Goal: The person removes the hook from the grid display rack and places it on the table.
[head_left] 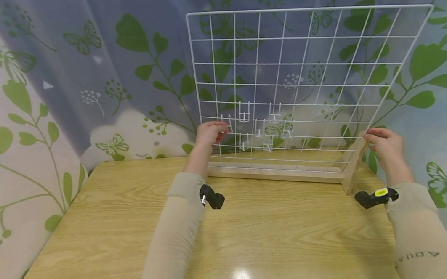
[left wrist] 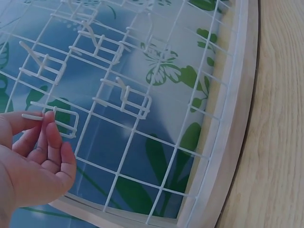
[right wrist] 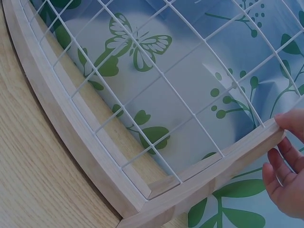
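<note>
A white wire grid panel (head_left: 309,10) stands upright in a pale wooden base (head_left: 352,168). At the grid's left side, my left hand (head_left: 209,134) pinches a white wire hook (left wrist: 66,121) between thumb and index finger; the hook lies against the grid wires. Several similar hooks (left wrist: 126,97) hang on the grid to the right of that hand. At the other end, my right hand (right wrist: 289,166) grips the top of the base's right wooden side piece (right wrist: 237,154), thumb on one face and fingers on the other.
The base stands on a wood-grain table (head_left: 289,228) near its back edge. Behind it hangs a curtain (head_left: 160,92) printed with green leaves and butterflies. A black wrist camera (head_left: 211,197) is strapped to the left sleeve, and another (head_left: 376,197) to the right one.
</note>
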Demonstrator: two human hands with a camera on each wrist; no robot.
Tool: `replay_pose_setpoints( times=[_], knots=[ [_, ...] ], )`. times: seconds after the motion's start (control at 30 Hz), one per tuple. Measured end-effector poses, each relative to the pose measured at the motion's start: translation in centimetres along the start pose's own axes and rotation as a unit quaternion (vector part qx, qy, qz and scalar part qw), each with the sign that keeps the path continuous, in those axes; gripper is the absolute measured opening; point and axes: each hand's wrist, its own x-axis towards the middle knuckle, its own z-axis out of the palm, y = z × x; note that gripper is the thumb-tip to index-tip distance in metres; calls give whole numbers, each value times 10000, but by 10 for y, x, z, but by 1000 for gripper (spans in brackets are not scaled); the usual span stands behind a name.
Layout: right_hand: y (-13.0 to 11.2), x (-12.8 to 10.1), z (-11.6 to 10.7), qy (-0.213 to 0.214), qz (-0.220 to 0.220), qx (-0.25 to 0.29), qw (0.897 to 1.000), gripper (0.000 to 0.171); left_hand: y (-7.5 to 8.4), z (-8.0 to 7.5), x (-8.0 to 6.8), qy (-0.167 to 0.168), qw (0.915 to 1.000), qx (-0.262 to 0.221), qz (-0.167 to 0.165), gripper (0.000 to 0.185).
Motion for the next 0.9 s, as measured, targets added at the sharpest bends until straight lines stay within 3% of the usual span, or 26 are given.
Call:
replay_pose_setpoints(
  times=[0.23,0.6,0.9],
  knots=[
    [0,-1,1,1,29,-6,10000,16,6,-1,-1,-20,9996,-281,-22,27],
    [-2,-3,0,-83,36,37,10000,15,9,-9,-12,-283,9996,47,82,27],
    [-1,1,-4,-152,-143,-708,9973,14,3,-17,-26,-363,9984,373,215,24]
  ],
)
